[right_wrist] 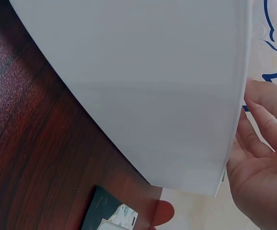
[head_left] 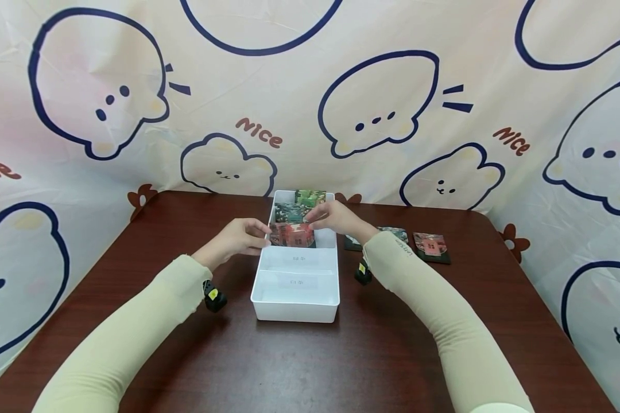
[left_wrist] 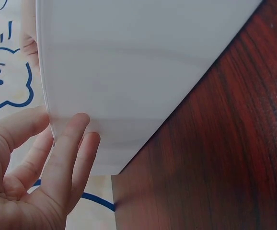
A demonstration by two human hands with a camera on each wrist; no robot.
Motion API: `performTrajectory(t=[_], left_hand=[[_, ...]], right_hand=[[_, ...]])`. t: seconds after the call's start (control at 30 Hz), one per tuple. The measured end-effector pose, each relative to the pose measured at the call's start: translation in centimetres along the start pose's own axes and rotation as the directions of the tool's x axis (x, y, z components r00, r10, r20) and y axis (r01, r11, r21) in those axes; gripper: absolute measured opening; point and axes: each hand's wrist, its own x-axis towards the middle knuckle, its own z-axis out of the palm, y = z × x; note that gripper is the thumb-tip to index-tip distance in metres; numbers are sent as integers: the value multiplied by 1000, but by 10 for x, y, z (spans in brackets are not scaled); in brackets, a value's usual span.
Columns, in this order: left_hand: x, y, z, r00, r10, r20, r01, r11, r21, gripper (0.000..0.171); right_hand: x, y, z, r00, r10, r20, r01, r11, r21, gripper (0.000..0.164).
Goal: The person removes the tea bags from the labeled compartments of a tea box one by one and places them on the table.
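Observation:
A long white divided box (head_left: 295, 310) stands on the table. My right hand (head_left: 336, 217) reaches over its right side and pinches the upper right edge of a red picture card (head_left: 292, 236), which leans inside the box. My left hand (head_left: 243, 238) is at the box's left rim by the card's left edge. In the left wrist view, the fingers of my left hand (left_wrist: 47, 163) straddle the rim, two of them against the outer wall. The right wrist view shows my right hand (right_wrist: 263, 139) at the opposite rim; the card is hidden there behind the wall.
Behind the red card, a teal picture card (head_left: 289, 212) and a green picture card (head_left: 310, 198) sit in the box. The front compartments bear small printed labels (head_left: 297, 281). Right of the box lie another red card (head_left: 431, 247) and a bluish card (head_left: 394, 233). A patterned cloth (head_left: 299, 103) hangs behind.

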Motion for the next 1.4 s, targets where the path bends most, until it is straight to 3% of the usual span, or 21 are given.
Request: performTrajectory(t=[0.6, 1.07, 1.23, 1.4], left_hand=[[0, 0, 1, 1000, -14, -7, 15, 1000, 8, 37], [-1, 1, 1, 1000, -13, -9, 13, 1000, 10, 38], [-1, 1, 1, 1000, -12, -10, 13, 1000, 19, 37], [-1, 2, 1, 1000, -15, -11, 15, 1000, 24, 35]], right_hand=[[2, -3, 2, 999, 40, -3, -40, 999, -28, 18], [4, 2, -1, 999, -21, -25, 19, 998, -63, 13], [3, 5, -3, 998, -40, -41, 40, 999, -1, 14], [0, 8, -3, 999, -14, -49, 21, 990, 142, 14]])
